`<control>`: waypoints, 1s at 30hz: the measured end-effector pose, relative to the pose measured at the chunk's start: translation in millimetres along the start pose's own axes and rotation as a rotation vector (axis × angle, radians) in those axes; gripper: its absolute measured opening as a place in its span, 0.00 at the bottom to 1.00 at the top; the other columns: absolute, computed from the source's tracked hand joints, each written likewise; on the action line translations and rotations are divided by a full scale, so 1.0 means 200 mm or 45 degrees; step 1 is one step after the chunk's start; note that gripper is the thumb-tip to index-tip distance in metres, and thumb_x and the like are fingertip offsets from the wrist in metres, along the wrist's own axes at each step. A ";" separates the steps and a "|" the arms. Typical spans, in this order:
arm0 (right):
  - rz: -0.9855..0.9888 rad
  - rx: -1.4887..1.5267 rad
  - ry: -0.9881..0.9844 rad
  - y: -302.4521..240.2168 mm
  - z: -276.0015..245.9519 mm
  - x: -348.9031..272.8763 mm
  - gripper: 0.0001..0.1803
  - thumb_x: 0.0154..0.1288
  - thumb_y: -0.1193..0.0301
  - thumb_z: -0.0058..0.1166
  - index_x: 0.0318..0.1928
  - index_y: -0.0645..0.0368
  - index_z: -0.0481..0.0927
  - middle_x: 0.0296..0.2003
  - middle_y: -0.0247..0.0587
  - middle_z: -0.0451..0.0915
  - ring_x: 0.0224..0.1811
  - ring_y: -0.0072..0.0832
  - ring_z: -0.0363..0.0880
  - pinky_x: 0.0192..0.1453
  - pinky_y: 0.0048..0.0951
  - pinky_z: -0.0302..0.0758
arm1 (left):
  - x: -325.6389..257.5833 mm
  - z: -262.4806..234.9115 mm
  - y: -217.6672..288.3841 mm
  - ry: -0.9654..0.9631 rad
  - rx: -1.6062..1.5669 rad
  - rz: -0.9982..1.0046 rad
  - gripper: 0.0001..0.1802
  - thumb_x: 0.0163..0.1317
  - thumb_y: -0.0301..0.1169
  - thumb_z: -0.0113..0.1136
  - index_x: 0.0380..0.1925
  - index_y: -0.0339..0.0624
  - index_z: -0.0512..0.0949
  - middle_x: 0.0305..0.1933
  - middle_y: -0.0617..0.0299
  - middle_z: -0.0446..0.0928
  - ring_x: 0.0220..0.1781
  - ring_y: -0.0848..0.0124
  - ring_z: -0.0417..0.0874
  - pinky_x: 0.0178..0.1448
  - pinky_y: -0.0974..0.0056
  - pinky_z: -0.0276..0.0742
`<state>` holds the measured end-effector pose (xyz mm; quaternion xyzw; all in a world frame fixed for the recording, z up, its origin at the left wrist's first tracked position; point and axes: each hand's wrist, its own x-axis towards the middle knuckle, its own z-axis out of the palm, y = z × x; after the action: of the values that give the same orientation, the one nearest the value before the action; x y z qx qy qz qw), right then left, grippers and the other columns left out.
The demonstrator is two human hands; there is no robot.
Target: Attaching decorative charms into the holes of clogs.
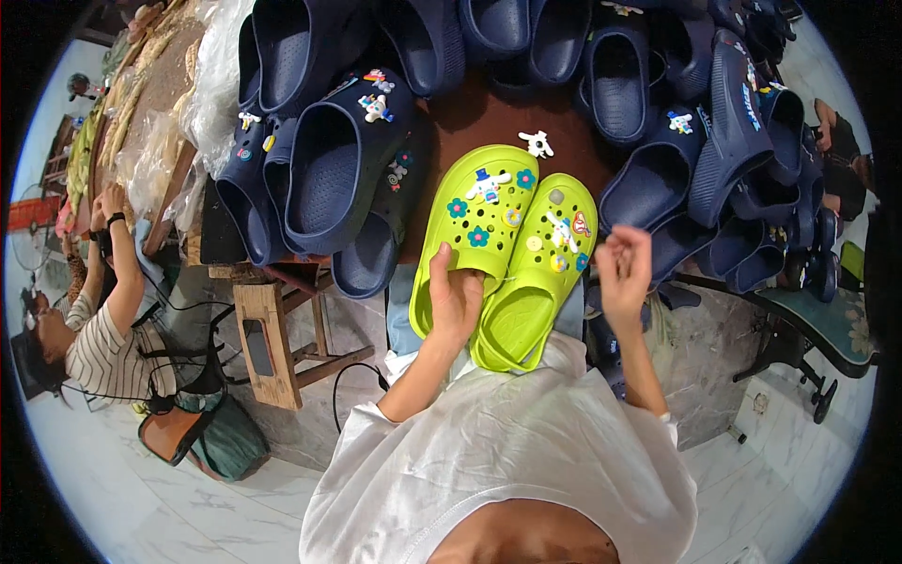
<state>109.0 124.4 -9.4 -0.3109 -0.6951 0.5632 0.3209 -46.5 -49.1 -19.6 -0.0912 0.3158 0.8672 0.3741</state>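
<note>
A pair of lime-green foam clogs lies side by side on the person's lap, toes pointing away toward a dark brown table (489, 113). The left hand (455, 299) is tucked into the opening of the left green clog (474, 221), fingers curled together inside it and thumb up along the rim, gripping it. The right hand (623, 271) hovers just beside the right green clog (545, 273), touching nothing, fingers loosely bent and slightly apart. Both clogs are smooth, rounded and perforated with small holes, several plugged with bright charms: flowers, a white cartoon figure, round badges. A loose white charm (536, 143) sits on the table just past the toes. Crowding the table all around are navy blue clogs (338, 169) of the same moulded shape, stacked and overlapping on the left, the far side and the right, some also carrying charms; they hem the green pair in closely. Crinkled clear plastic bags (211, 89) lie at the far left of the table. Below it stands a plain wooden stool (272, 343) on the pale marble floor. At the left edge another person in a striped shirt (113, 348) sits with hands raised.
</note>
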 end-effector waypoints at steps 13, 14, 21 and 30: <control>0.448 0.413 -0.244 0.20 0.21 -0.59 0.45 0.64 0.78 0.59 0.74 0.61 0.44 0.66 0.50 0.61 0.67 0.34 0.65 0.66 0.38 0.69 | -0.16 -0.05 -0.04 -0.363 1.114 0.192 0.36 0.62 0.28 0.57 0.68 0.26 0.57 0.69 0.46 0.63 0.73 0.57 0.62 0.76 0.57 0.53; 0.363 0.370 -0.217 0.21 0.21 -0.56 0.43 0.64 0.80 0.57 0.74 0.62 0.46 0.65 0.49 0.63 0.66 0.32 0.66 0.65 0.35 0.70 | -0.17 -0.05 -0.04 -0.377 1.120 0.195 0.36 0.62 0.28 0.57 0.68 0.26 0.57 0.69 0.46 0.63 0.73 0.57 0.62 0.76 0.57 0.53; 0.414 0.272 -0.278 0.18 0.11 -0.29 0.35 0.68 0.78 0.55 0.72 0.66 0.55 0.56 0.45 0.74 0.57 0.29 0.75 0.60 0.28 0.72 | -0.16 -0.03 -0.07 -0.348 1.186 0.339 0.37 0.58 0.24 0.61 0.67 0.32 0.60 0.64 0.45 0.68 0.69 0.58 0.68 0.73 0.58 0.59; 0.399 0.313 -0.241 0.25 0.10 -0.29 0.33 0.70 0.75 0.56 0.71 0.66 0.59 0.53 0.45 0.77 0.51 0.25 0.79 0.54 0.25 0.77 | -0.15 0.03 -0.03 -0.234 2.185 0.582 0.30 0.57 0.39 0.67 0.54 0.34 0.70 0.39 0.34 0.74 0.44 0.38 0.77 0.47 0.43 0.74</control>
<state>130.6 75.5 -68.3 -0.3195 -0.5914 0.7134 0.1981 -20.5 -60.3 -6.0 0.3554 0.8354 0.3894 0.1554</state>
